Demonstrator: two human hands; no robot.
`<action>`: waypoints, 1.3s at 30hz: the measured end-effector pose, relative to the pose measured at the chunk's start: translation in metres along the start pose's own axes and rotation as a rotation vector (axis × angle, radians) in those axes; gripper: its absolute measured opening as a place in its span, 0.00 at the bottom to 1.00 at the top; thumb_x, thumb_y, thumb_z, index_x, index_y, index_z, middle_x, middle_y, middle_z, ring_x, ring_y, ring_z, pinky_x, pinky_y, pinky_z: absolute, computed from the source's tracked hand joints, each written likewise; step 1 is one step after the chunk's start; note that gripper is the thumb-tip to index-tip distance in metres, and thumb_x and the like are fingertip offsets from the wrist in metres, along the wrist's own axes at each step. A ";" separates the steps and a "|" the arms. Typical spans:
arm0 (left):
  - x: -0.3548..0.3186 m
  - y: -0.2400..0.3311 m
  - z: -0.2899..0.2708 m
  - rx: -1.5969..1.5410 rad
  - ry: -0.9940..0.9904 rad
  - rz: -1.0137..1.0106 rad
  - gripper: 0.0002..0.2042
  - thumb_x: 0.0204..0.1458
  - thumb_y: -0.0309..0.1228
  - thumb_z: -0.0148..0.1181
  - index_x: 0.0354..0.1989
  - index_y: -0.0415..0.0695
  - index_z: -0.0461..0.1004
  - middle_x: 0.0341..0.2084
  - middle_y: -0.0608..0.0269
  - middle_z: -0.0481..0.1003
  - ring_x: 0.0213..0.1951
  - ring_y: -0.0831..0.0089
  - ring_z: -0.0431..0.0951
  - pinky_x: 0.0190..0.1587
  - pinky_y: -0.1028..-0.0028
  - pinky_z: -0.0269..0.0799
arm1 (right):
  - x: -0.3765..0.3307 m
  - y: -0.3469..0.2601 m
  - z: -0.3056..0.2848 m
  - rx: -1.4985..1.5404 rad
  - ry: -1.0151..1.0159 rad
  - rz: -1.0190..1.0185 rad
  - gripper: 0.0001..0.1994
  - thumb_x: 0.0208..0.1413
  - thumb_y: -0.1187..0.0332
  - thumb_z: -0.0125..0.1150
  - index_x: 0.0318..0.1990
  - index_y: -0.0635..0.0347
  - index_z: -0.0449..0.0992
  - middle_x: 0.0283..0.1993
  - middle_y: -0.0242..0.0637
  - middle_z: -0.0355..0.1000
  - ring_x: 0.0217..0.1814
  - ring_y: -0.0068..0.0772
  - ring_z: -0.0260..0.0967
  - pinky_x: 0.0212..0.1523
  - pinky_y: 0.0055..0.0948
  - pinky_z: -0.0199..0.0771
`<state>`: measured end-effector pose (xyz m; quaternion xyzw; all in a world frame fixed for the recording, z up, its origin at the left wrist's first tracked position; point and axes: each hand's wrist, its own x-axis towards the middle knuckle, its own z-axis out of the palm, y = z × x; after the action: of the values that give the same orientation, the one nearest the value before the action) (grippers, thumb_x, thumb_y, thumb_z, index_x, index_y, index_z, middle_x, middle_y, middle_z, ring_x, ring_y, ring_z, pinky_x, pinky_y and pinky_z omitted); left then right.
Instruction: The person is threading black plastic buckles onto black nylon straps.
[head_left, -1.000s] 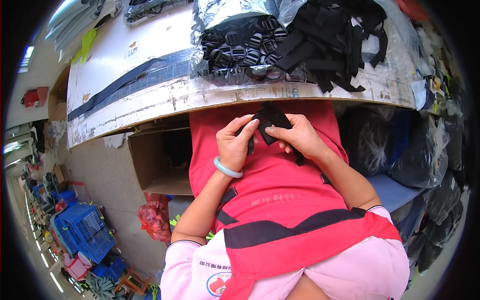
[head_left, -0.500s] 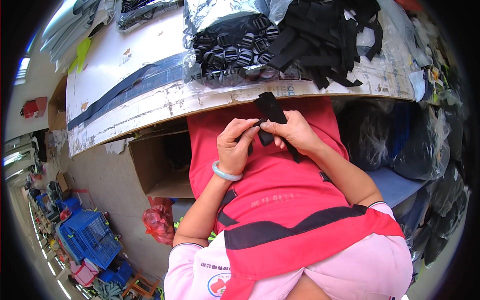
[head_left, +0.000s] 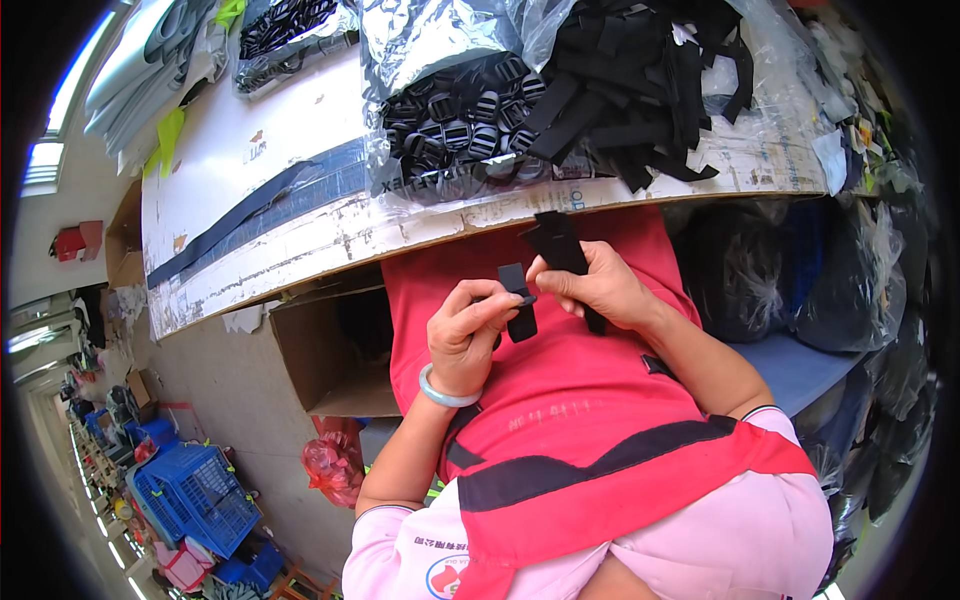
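Observation:
My left hand [head_left: 463, 338], with a pale bangle at the wrist, is closed in a pinch on a black buckle [head_left: 524, 299]. A short black webbing strap [head_left: 521, 324] runs through it, one end sticking up and the other hanging down. My right hand [head_left: 612, 290] is closed round black webbing straps [head_left: 558, 243], their ends standing above the thumb. The two hands are apart, in front of my red apron [head_left: 530, 375]. Beyond them, a clear bag [head_left: 385, 178] of black buckles [head_left: 440, 132] lies on the table, next to a heap of black straps [head_left: 650, 85].
The white worktable [head_left: 300, 120] has a worn front edge. One long black strap [head_left: 225, 225] lies across its left part. A cardboard box [head_left: 345, 392] stands below it, near a red plastic bag [head_left: 333, 465]. Blue crates [head_left: 195, 495] are at lower left, dark bags [head_left: 850, 290] at right.
My hands have separated. The left now holds the buckle with the strap through it, away from the right. The straps in my right hand have shifted slightly right and nearer.

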<state>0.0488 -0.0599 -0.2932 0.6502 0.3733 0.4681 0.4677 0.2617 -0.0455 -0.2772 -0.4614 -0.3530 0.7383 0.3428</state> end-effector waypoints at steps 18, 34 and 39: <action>-0.009 0.016 -0.004 -0.145 -0.084 -0.163 0.09 0.51 0.16 0.61 0.40 0.40 0.80 0.34 0.63 0.69 0.28 0.80 0.71 0.29 0.82 0.68 | 0.002 -0.003 0.005 -0.087 0.017 -0.069 0.07 0.56 0.71 0.64 0.37 0.65 0.76 0.26 0.31 0.73 0.23 0.17 0.70 0.23 0.17 0.69; -0.047 0.036 -0.111 0.050 0.283 -0.649 0.14 0.51 0.19 0.61 0.48 0.38 0.77 0.28 0.71 0.74 0.22 0.85 0.68 0.23 0.84 0.63 | 0.027 -0.001 0.032 -0.236 -0.370 0.151 0.16 0.61 0.56 0.60 0.47 0.59 0.70 0.29 0.29 0.70 0.21 0.16 0.62 0.24 0.18 0.66; -0.008 0.002 -0.039 -0.220 0.164 -0.471 0.04 0.53 0.21 0.63 0.37 0.36 0.79 0.24 0.70 0.72 0.20 0.86 0.69 0.21 0.83 0.60 | 0.026 0.002 0.037 -0.205 -0.351 0.118 0.13 0.65 0.57 0.54 0.45 0.58 0.71 0.27 0.29 0.71 0.21 0.15 0.64 0.23 0.18 0.66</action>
<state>0.0090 -0.0579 -0.2880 0.4507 0.4976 0.4352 0.5999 0.2187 -0.0324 -0.2778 -0.3780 -0.4527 0.7864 0.1835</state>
